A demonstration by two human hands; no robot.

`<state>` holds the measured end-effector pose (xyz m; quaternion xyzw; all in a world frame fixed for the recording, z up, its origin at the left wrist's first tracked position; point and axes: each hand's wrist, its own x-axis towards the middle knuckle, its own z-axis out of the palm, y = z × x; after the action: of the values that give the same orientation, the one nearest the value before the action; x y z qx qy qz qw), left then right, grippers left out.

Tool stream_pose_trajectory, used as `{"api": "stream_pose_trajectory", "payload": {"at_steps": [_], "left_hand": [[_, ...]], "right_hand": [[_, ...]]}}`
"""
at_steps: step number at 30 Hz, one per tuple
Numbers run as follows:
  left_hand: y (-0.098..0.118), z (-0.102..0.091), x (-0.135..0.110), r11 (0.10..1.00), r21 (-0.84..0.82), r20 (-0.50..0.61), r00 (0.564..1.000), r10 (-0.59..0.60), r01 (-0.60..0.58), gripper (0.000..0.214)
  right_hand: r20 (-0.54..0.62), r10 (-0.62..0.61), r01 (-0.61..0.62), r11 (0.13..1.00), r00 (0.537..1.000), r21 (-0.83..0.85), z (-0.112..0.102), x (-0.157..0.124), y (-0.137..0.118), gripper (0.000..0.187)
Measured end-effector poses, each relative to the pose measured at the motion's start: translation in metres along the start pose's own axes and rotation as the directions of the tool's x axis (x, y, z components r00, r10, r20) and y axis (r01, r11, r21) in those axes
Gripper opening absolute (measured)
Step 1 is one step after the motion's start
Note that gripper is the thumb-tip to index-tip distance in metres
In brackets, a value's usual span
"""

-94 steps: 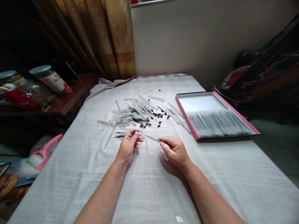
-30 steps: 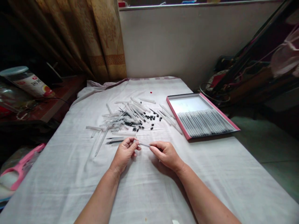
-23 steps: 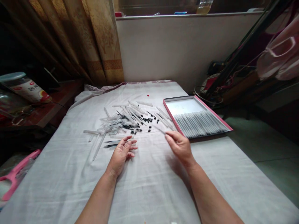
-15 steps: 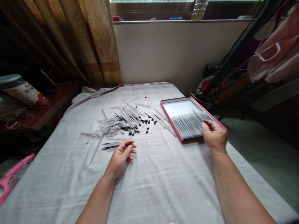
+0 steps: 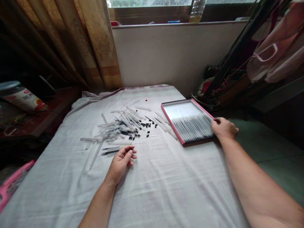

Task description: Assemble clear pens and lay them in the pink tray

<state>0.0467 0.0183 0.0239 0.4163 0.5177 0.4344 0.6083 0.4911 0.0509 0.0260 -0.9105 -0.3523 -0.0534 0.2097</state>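
Observation:
My right hand (image 5: 224, 128) is at the right rim of a shallow pink-edged box (image 5: 177, 134), its thumb and curled fingers pinching the edge near the front corner. A row of clear, pen-like plastic tubes (image 5: 192, 128) lies side by side in the box's front part; its white back part is bare. My left hand (image 5: 122, 161) rests on the cloth, holding nothing visible, with fingers loosely bent and apart. Just beyond it lie several thin black-tipped sticks (image 5: 110, 150), partly hidden by the hand. A loose heap of clear tubes (image 5: 118, 126) spreads farther back, with small black caps (image 5: 146, 125) beside it.
A white cloth (image 5: 166, 183) covers the table. Several loose tubes (image 5: 169, 129) lie along the box's left side. One small red piece (image 5: 146, 100) sits near the back. At the left are a lidded jar (image 5: 22, 96) and a pink handle (image 5: 14, 182).
My right hand has moved right, from over the tubes to the box's right rim. My left hand stays put. The view has shifted slightly.

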Motion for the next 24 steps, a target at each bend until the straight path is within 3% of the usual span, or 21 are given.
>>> {"api": "stream_pose_trajectory", "payload": {"at_steps": [9, 14, 16, 19, 21, 24], "left_hand": [[-0.002, 0.0, -0.001, 1.0, -0.013, 0.009, 1.0, 0.003, -0.003, 0.05], [-0.002, -0.001, -0.001, 0.999, -0.035, 0.018, 1.0, 0.007, -0.006, 0.05], [-0.001, -0.001, -0.001, 0.999, -0.049, 0.019, 1.0, 0.004, -0.003, 0.049], [-0.001, -0.003, -0.001, 0.998, -0.068, 0.023, 1.0, 0.001, 0.001, 0.048], [-0.002, -0.004, -0.001, 0.997, -0.082, 0.024, 1.0, -0.004, 0.006, 0.048], [-0.003, -0.006, 0.0, 0.994, -0.111, 0.036, 0.999, -0.01, 0.014, 0.048]], "right_hand": [[-0.005, -0.126, 0.125, 0.988, 0.992, -0.088, 0.006, 0.003, 0.011, 0.036], [-0.105, -0.267, 0.267, 0.964, 0.958, -0.014, -0.007, -0.013, -0.016, 0.036], [-0.143, -0.383, 0.395, 0.917, 0.912, 0.06, -0.011, -0.029, -0.04, 0.034], [-0.144, -0.596, 0.613, 0.766, 0.79, 0.194, -0.009, -0.064, -0.086, 0.028], [-0.086, -0.705, 0.696, 0.662, 0.704, 0.279, -0.002, -0.093, -0.115, 0.026], [0.075, -0.788, 0.726, 0.596, 0.611, 0.342, 0.013, -0.132, -0.152, 0.025]]}}
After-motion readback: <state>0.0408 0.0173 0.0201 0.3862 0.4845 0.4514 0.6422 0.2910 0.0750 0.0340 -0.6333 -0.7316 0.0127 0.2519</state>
